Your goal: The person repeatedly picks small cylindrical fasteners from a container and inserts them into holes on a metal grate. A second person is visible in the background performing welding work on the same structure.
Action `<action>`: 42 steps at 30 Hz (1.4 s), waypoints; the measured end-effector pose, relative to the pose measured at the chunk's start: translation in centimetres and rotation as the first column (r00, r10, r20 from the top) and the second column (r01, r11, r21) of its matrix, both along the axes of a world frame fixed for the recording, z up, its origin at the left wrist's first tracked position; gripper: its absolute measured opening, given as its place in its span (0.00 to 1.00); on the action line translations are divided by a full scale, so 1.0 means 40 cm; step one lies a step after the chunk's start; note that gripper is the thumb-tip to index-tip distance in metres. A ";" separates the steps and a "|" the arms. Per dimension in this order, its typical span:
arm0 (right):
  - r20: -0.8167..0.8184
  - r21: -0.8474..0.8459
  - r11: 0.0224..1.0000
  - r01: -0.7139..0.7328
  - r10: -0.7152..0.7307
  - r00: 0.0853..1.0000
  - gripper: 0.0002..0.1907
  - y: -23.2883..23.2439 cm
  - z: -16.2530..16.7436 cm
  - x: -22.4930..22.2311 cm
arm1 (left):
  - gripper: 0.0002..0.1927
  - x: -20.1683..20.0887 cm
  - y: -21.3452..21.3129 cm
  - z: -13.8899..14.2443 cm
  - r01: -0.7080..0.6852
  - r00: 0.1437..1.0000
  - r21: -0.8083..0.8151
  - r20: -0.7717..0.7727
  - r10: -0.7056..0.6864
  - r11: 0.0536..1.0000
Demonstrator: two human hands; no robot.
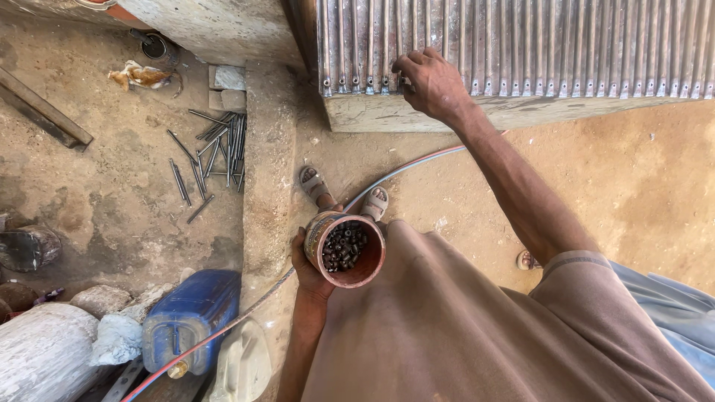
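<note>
Head view, looking straight down. We record the left hand closed around the side of a round reddish-brown tin can, held upright in front of the body, its mouth open to the camera. The can is partly filled with small dark metal ferrules, short and tube-like; we cannot tell their exact form.

We judge the loaded can to be moderately heavy for its size, with stiff walls. The loose pieces would spill if it tilted, so the sound hold is the one shown: a wrap around the wall, mouth level. The single pieces look light, hard and easy to drop, best taken between fingertips.

The right hand is stretched forward, well apart from the can, fingers curled against the lower ends of a bank of upright grey metal tubes seated in a pale slab. Whether the fingers pinch a piece we cannot tell; the fingertips are hidden.

On the dirt floor, two sandalled feet stand just beyond the can, and a red and blue paired hose runs past them. Left of a raised concrete strip lies a scatter of loose thin steel rods. Near the floor's bottom-left corner sit a blue plastic jerrycan and a pale cylinder.
</note>
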State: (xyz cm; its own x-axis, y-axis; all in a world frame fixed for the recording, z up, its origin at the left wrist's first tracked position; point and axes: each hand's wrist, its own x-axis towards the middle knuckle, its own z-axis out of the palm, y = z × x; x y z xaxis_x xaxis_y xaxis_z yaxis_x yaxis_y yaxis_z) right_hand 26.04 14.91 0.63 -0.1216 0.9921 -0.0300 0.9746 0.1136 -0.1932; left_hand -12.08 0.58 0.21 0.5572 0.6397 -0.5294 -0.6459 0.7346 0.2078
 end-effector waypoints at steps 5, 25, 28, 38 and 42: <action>-0.004 -0.063 0.997 0.047 -0.047 0.999 0.21 -0.007 0.009 0.006 | 0.41 0.001 0.002 0.005 0.011 1.000 0.013 -0.012 -0.010 1.000; -0.072 -0.180 0.908 -0.380 0.373 0.925 0.17 -0.401 0.271 -0.445 | 0.39 0.090 0.026 0.027 0.110 0.991 0.058 0.065 -0.114 0.992; -0.034 -0.092 0.928 -0.362 0.360 0.932 0.17 -0.425 0.254 -0.439 | 0.39 0.095 0.012 0.029 0.128 0.990 0.081 0.052 -0.132 0.989; -0.209 -0.143 0.964 -0.224 0.192 0.959 0.16 -0.457 0.264 -0.453 | 0.40 0.116 -0.029 0.025 0.169 0.983 0.018 0.065 -0.169 0.986; -0.234 -0.100 0.975 -0.201 0.173 0.957 0.19 -0.468 0.274 -0.444 | 0.38 0.125 -0.040 0.025 0.160 0.986 0.013 0.038 -0.160 0.987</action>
